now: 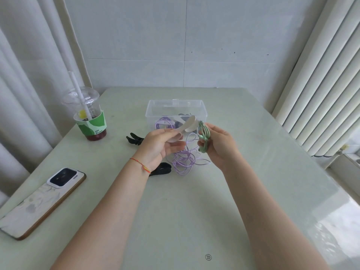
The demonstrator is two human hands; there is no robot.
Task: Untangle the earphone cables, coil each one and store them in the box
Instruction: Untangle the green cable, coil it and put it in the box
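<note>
Earphone cables: a green coil [203, 131] gripped in the right hand [218, 145]; the left hand [159, 146] pinches a white clip [186, 128]. Loose purple cable [185, 159] lies mid-desk. The clear box [176, 112], toward the desk's far edge, holds a purple coil [163, 122].

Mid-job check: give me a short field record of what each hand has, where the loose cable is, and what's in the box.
left hand: holds a beige strap
right hand: grip on the coiled green cable
purple cable: loose tangle on the table, below the hands
box: clear, open, behind the hands; a purple coil and something dark inside
black straps: two on the table, near the left hand
</note>
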